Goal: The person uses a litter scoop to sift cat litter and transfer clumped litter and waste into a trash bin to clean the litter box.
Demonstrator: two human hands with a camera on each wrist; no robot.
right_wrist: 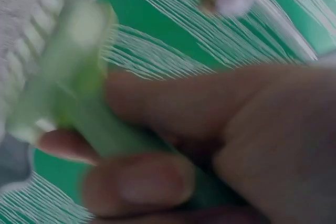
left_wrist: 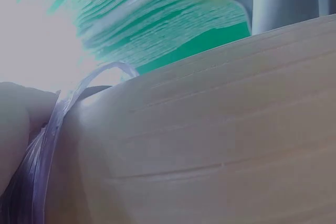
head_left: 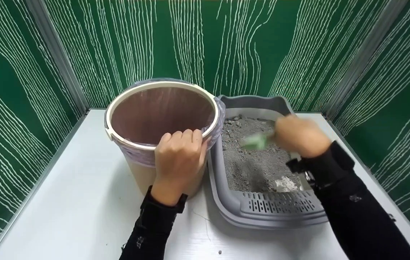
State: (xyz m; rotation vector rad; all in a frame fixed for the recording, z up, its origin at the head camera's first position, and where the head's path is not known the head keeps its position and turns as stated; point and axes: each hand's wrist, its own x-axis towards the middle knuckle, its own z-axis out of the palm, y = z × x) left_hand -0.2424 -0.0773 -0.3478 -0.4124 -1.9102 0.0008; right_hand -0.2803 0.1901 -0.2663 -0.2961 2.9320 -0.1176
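Note:
My left hand (head_left: pixel 179 160) grips the near right rim of a cream trash bin (head_left: pixel 138 173), its fingers hooked over the edge. A thin purplish bag (head_left: pixel 138 155) lines the bin and folds over the rim; in the left wrist view the bag (left_wrist: pixel 47 156) bunches beside the fingers. My right hand (head_left: pixel 300 136) holds a green litter scoop (right_wrist: pixel 113 132) by its handle, over a grey litter box (head_left: pixel 223 184). Motion blurs the scoop in the head view. Slots show along its head in the right wrist view. Grey litter (head_left: pixel 243 159) lies in the box.
A perforated grey ledge (head_left: pixel 280 203) runs along the box's near side, with a pale patch (head_left: pixel 286 183) of litter just behind. Both containers stand side by side on a white table (head_left: pixel 82 202). Green walls (head_left: pixel 187 39) with white streaks enclose it on three sides.

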